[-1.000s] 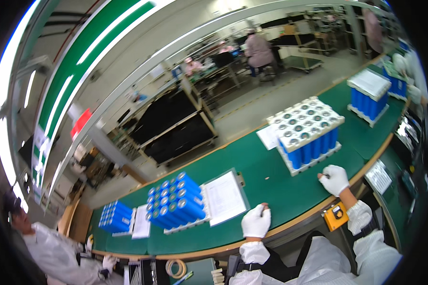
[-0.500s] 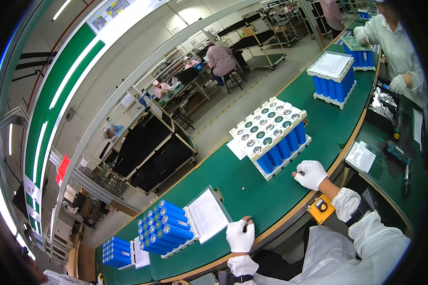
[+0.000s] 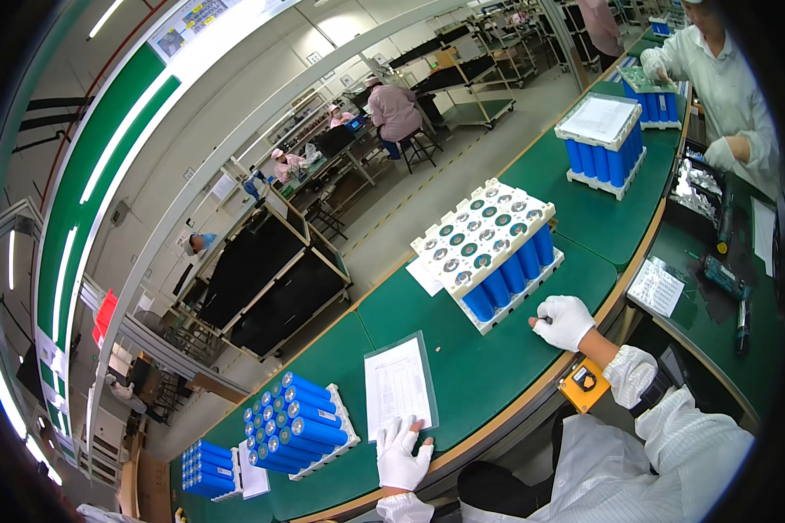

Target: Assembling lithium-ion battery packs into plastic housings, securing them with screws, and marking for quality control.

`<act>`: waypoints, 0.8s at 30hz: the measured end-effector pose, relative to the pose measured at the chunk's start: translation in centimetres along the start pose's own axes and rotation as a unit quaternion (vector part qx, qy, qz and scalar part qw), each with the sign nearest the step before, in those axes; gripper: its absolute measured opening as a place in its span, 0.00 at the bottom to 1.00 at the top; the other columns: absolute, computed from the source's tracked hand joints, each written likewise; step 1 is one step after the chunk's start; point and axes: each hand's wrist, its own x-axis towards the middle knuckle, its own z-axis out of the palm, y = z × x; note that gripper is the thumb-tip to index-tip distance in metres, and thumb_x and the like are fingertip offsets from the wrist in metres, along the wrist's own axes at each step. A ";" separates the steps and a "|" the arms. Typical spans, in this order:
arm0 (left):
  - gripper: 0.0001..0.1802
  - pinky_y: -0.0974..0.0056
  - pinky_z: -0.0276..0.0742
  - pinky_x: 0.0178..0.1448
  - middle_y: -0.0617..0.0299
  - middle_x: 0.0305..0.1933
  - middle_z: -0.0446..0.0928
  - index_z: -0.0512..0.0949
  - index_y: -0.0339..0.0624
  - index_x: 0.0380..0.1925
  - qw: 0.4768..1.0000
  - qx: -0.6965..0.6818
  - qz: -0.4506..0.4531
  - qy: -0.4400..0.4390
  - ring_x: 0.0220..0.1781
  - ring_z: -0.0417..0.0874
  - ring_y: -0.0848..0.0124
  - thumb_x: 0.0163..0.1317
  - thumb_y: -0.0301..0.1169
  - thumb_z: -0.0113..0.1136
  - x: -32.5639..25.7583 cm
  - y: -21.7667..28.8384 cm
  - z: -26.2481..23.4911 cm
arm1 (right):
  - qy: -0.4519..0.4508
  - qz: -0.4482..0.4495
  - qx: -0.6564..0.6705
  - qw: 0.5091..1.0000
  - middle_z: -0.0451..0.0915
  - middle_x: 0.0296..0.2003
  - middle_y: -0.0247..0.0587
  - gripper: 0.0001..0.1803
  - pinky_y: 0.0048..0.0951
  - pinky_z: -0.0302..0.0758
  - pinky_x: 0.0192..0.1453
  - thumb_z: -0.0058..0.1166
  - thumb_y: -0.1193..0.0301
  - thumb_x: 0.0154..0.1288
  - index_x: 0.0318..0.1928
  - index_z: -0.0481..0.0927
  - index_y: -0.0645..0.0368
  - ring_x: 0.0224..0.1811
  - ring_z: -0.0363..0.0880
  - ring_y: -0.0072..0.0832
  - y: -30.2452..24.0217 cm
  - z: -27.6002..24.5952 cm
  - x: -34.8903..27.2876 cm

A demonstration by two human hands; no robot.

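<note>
My left hand (image 3: 403, 453), in a white glove with bare fingertips, lies with fingers spread on the near edge of a printed paper sheet (image 3: 397, 383) in a clear sleeve. Just left of the sheet, a block of blue cylindrical battery cells (image 3: 292, 425) sits in a white plastic holder. My right hand (image 3: 565, 322), also gloved, is closed near the bench's front edge. A small dark thing shows at its fingers, too little to name. Beyond that hand stands a larger battery pack (image 3: 488, 240), its blue cells between white holder plates.
A second cell block (image 3: 208, 469) stands at far left, and a paper-topped pack (image 3: 600, 139) farther right. On the right side table lie a power screwdriver (image 3: 726, 277) and a bagged sheet (image 3: 657, 286). A yellow box (image 3: 583, 383) hangs at the bench edge. A co-worker (image 3: 715, 87) handles another pack.
The sleeved sheet has shifted right, away from the cell block, and turned straighter. My left hand has moved left onto it and its fingers have spread. My right hand stays closed in place.
</note>
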 end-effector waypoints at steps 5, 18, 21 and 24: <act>0.29 0.43 0.56 0.72 0.46 0.67 0.70 0.76 0.44 0.59 0.987 0.125 -0.076 0.070 0.70 0.66 0.48 0.62 0.47 0.59 0.4 0.9 0.9 | -0.019 0.013 -0.019 1.000 0.81 0.28 0.46 0.17 0.41 0.79 0.42 0.60 0.57 0.60 0.24 0.83 0.57 0.34 0.82 0.45 -0.4 -0.1 0.0; 0.25 0.44 0.51 0.77 0.56 0.68 0.72 0.81 0.52 0.56 0.997 -0.005 0.070 -0.033 0.73 0.65 0.49 0.61 0.47 0.63 1.1 1.0 -0.1 | -0.018 0.010 -0.039 0.999 0.81 0.28 0.46 0.17 0.41 0.79 0.41 0.61 0.56 0.59 0.23 0.82 0.57 0.34 0.82 0.46 -0.1 0.3 0.0; 0.24 0.44 0.50 0.78 0.59 0.68 0.72 0.81 0.54 0.56 0.996 -0.027 0.075 -0.045 0.74 0.64 0.49 0.61 0.46 0.63 1.0 0.5 -0.2 | -0.014 0.018 -0.036 0.999 0.81 0.28 0.46 0.18 0.42 0.78 0.41 0.61 0.56 0.59 0.23 0.82 0.57 0.33 0.82 0.46 0.1 0.4 0.1; 0.26 0.45 0.49 0.78 0.58 0.69 0.72 0.81 0.54 0.57 0.996 -0.026 0.069 -0.052 0.74 0.63 0.50 0.60 0.48 0.64 1.1 0.7 -0.4 | -0.004 0.001 -0.031 1.000 0.81 0.27 0.46 0.17 0.42 0.78 0.41 0.62 0.57 0.59 0.22 0.81 0.57 0.33 0.82 0.46 0.0 0.9 0.3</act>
